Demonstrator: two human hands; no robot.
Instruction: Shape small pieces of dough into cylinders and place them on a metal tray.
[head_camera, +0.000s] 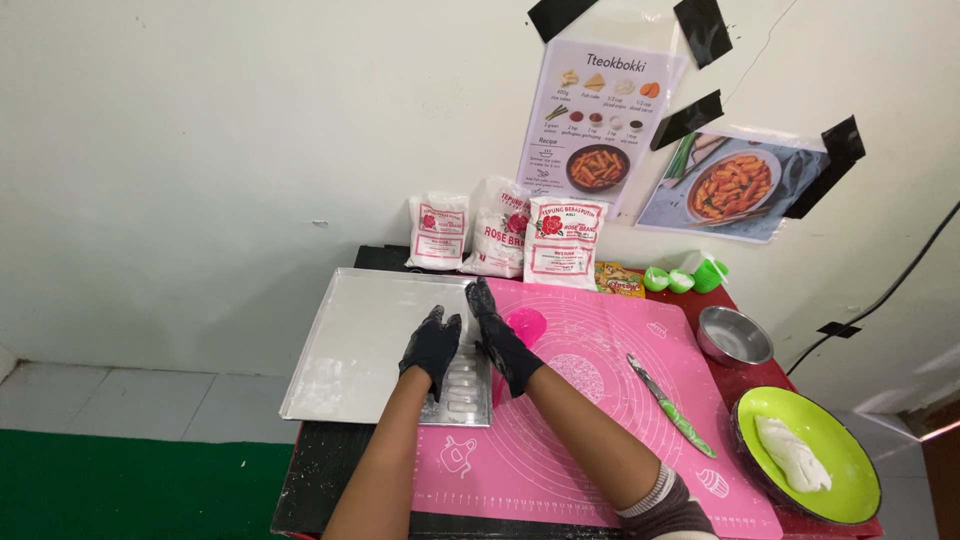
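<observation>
Head view: white dough pieces (462, 385) on metal tray (350, 345), between and under both open gloved hands (470, 340).

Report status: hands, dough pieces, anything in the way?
Both gloved hands, left and right, over white dough pieces on metal tray. Knife clear, on pink mat.

Bright, even daylight fills the view. Shadows are soft and short under the arms. The metal tray (350, 345) left of the fingers shows pale glare. Focus is sharp throughout; straight lines bend slightly toward the frame edges.
</observation>
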